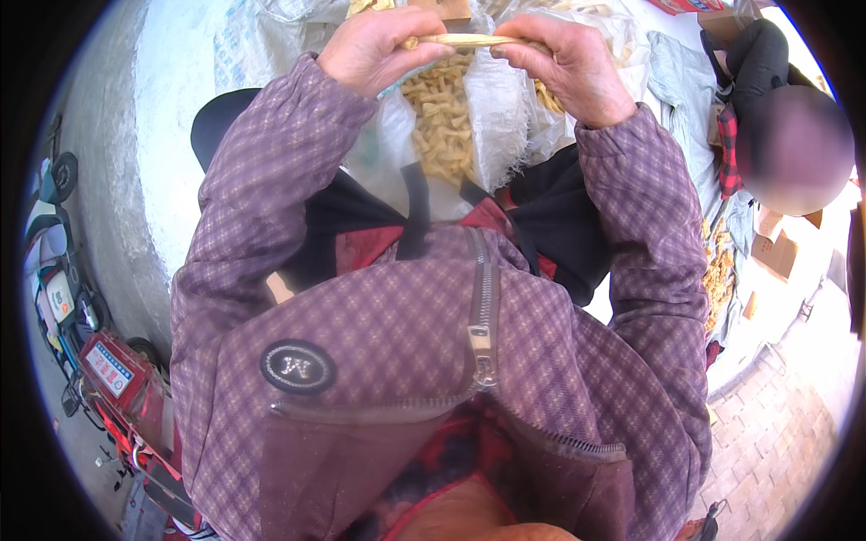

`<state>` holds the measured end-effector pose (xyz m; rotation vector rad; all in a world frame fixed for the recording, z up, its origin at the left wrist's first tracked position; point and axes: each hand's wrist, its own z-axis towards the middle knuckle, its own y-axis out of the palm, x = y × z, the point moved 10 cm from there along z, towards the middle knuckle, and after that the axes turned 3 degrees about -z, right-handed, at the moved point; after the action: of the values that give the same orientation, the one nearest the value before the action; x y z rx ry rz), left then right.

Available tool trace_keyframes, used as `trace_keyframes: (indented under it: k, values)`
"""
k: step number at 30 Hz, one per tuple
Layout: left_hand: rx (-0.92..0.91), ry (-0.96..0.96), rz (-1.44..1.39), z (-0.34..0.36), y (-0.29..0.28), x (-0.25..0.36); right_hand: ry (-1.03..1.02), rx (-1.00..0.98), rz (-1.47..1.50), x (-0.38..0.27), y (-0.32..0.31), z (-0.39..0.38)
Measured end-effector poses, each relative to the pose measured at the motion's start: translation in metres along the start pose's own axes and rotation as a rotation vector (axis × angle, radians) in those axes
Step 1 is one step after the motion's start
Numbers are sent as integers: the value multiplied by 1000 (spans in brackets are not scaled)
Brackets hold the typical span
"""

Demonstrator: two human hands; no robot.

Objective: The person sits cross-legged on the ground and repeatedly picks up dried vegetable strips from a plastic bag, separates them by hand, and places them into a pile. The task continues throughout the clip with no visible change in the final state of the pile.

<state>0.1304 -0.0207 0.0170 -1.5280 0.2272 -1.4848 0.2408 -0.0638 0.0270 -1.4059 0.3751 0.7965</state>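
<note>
A pale yellow strip (465, 40), narrow and slightly twisted, is stretched level between my two hands at the top of the view. My left hand (374, 47) pinches its left end, where a small lump sticks out by the fingertips. Its right end is pinched between thumb and fingers of my right hand (573, 63). Just below the strip, between my knees, lies a heap of short yellowish knotted pieces (442, 126) in a white woven plastic sack (498, 122). I cannot tell for certain what the strip is made of.
More white sacking (271, 41) spreads ahead of me. To the right another person (767, 117) sits beside grey-blue sheeting (681, 77), more yellow pieces (719, 270) and cardboard boxes (774, 252). Parked scooters (63, 279) and a red vehicle (126, 379) stand at the left.
</note>
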Motion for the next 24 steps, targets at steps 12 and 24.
trace_keyframes:
  k: [12,24]
  values:
    - [49,-70,-182,-15,-1,-16,73,-84,269,11,12,9]
    - [256,-289,-185,42,-58,-75,154,179,776,62,-14,95]
